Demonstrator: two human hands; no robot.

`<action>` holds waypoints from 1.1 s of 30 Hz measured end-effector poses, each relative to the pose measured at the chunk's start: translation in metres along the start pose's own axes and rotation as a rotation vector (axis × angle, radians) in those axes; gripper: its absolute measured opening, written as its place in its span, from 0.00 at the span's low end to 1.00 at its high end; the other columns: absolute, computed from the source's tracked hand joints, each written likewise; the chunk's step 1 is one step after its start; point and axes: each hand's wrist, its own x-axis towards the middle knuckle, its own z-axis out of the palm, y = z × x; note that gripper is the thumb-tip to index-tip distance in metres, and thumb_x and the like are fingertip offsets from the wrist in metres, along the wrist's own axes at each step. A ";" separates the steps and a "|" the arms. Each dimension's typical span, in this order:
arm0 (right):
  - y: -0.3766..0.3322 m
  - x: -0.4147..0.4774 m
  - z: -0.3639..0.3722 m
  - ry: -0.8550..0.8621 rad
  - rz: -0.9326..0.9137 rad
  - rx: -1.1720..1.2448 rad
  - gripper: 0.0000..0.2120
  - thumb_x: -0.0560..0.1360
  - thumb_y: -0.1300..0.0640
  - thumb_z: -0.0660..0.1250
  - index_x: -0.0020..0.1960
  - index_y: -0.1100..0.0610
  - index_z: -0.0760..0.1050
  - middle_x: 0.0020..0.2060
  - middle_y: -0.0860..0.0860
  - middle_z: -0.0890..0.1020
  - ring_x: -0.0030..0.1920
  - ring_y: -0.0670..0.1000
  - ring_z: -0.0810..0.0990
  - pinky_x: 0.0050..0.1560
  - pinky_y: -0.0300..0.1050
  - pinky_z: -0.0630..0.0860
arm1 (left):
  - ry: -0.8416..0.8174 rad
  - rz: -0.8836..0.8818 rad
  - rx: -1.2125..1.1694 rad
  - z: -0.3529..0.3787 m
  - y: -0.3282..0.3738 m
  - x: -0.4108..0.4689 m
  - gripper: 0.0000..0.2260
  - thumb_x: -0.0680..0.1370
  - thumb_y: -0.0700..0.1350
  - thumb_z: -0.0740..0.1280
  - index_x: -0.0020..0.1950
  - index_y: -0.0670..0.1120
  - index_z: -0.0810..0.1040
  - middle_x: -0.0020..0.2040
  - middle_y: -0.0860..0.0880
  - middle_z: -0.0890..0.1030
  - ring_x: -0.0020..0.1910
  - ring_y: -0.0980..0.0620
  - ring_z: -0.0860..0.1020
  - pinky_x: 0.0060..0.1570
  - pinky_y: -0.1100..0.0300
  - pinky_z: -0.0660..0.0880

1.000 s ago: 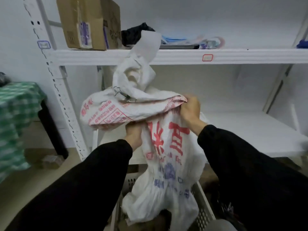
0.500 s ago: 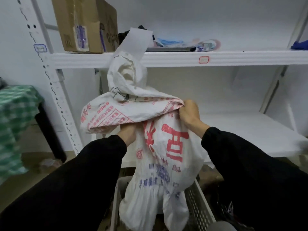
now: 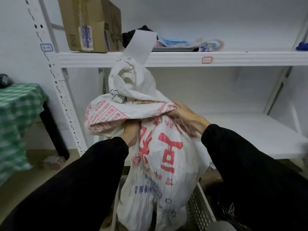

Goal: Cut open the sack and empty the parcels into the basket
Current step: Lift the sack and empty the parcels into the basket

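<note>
A white woven sack [image 3: 160, 164] with red and blue print hangs upside down over a white slotted basket [image 3: 198, 209] at the bottom centre. Its upper part is folded over and bunched, with a white paper tag [image 3: 140, 45] sticking up from the top. My left hand [image 3: 131, 134] grips the sack under the fold on the left. My right hand [image 3: 188, 117] clutches the fold on the right. The sack's lower end reaches down into the basket. No parcels show; the basket's inside is hidden by the sack.
A white metal shelving unit [image 3: 183, 59] stands right behind the sack. A cardboard box [image 3: 90, 25] and small items sit on its upper shelf. A green checked cloth [image 3: 15, 120] covers a table at the left. A small box [image 3: 50, 161] lies on the floor.
The sack has sunk a little toward the basket and its lower part has bulged out. Both hands kept their grip and shifted slightly down and right.
</note>
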 end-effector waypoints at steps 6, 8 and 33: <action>0.011 -0.002 0.011 0.008 0.096 -0.082 0.18 0.70 0.53 0.72 0.59 0.50 0.79 0.52 0.45 0.83 0.52 0.48 0.81 0.48 0.39 0.75 | -0.241 -0.172 -0.061 0.007 0.003 -0.016 0.14 0.81 0.41 0.60 0.65 0.40 0.77 0.60 0.42 0.83 0.60 0.44 0.80 0.63 0.48 0.75; 0.026 -0.002 0.015 0.136 0.158 -0.102 0.17 0.67 0.51 0.75 0.54 0.56 0.81 0.48 0.49 0.84 0.49 0.51 0.82 0.47 0.44 0.79 | -0.307 -0.212 -0.086 0.010 -0.001 -0.022 0.15 0.78 0.34 0.61 0.63 0.38 0.78 0.59 0.41 0.83 0.61 0.43 0.80 0.66 0.47 0.73; 0.028 -0.015 0.008 -0.144 0.020 0.073 0.34 0.64 0.46 0.80 0.66 0.52 0.71 0.59 0.48 0.81 0.59 0.50 0.81 0.63 0.52 0.76 | -0.198 -0.150 -0.248 0.030 0.028 -0.009 0.15 0.74 0.40 0.74 0.59 0.38 0.80 0.53 0.42 0.85 0.50 0.44 0.85 0.51 0.48 0.82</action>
